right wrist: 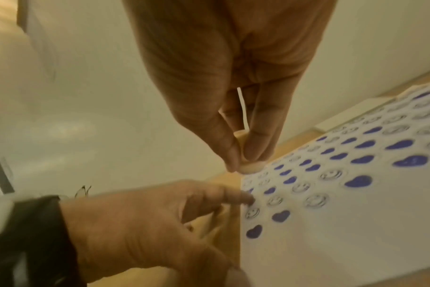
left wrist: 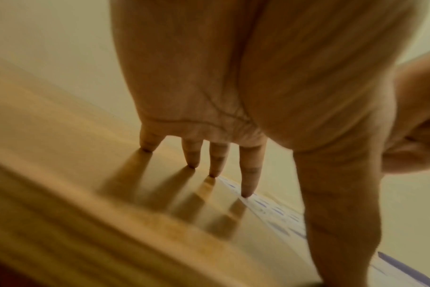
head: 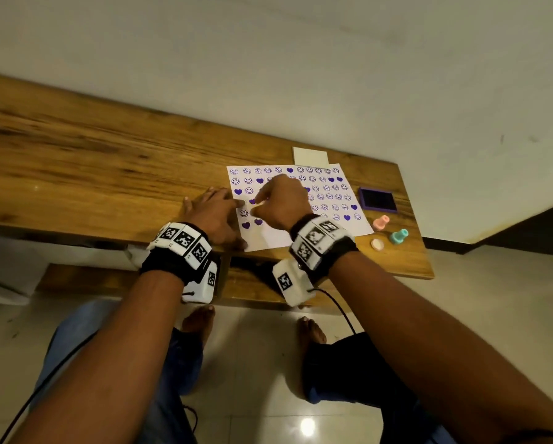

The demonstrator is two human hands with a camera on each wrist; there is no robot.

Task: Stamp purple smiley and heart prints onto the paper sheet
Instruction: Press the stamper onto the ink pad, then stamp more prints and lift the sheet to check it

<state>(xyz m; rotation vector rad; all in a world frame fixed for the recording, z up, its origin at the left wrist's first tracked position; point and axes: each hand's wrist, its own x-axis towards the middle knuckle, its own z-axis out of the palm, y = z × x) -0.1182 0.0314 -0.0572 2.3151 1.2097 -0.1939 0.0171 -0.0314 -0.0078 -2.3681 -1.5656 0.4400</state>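
Observation:
The white paper sheet (head: 304,232) lies on the wooden table, covered in rows of purple smileys and hearts, with its near part blank. My right hand (head: 259,204) hangs over the sheet's left side. It pinches a small pale stamp (right wrist: 250,168) between thumb and fingers, base down and close to the paper. I cannot tell whether the base touches the paper. My left hand (head: 215,205) lies flat with straight fingers on the table. Its index fingertip (right wrist: 248,201) presses the sheet's left edge.
A purple ink pad (head: 377,200) sits right of the sheet. Near it are a pink stamp (head: 380,222), a teal stamp (head: 398,236) and a small round pink cap (head: 377,244). A white card (head: 310,155) lies behind the sheet. The table's right edge (head: 425,251) is close.

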